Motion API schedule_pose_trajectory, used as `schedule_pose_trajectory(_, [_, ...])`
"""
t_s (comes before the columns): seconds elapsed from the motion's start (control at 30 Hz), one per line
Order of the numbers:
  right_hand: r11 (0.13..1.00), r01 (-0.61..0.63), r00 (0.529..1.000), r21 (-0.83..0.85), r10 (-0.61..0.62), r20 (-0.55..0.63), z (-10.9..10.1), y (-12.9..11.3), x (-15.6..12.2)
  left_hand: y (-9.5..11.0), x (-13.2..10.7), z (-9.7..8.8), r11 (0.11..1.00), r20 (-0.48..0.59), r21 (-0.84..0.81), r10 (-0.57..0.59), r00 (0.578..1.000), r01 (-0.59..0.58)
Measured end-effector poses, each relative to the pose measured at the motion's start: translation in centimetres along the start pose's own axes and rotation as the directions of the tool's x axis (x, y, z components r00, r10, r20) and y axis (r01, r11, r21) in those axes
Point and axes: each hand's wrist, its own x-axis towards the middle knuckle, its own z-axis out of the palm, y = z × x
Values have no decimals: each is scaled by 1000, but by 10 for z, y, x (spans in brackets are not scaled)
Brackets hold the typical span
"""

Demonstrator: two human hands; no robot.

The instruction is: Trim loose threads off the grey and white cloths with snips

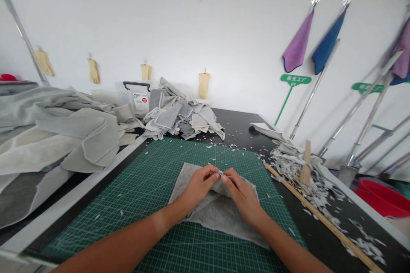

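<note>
A piece of grey cloth (pixel 221 217) lies on the green cutting mat (pixel 137 187), its middle lifted a little into a fold. My left hand (pixel 200 183) pinches the raised part between thumb and fingers. Close beside it, my right hand (pixel 241 194) pinches the same cloth, and the fingertips of both hands nearly meet. The cloth's left corner lies flat past my left wrist, and its lower edge spreads toward me between my forearms. Whatever detail is between the fingertips is too small to make out.
Grey cloth pieces heap behind the mat (pixel 179 113), and a larger pile (pixel 73 132) lies at left. A clear plastic box (pixel 136 96) stands between them. On the right are a wooden strip (pixel 320 213), cloth shreds (pixel 297 166) and a red basin (pixel 381 196). Small scraps dot the mat.
</note>
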Motion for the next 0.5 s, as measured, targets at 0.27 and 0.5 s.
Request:
schedule_pose_trajectory(0.27, [1000, -8, 1000, 30, 9, -21, 3, -3, -1, -5, 2, 0, 1000, 0, -26, -5, 1000, 5])
schedule_pose_trajectory(0.5, [999, -22, 999, 32, 23, -32, 5, -3, -2, -8, 1, 1, 999, 9, -38, -14, 1000, 15])
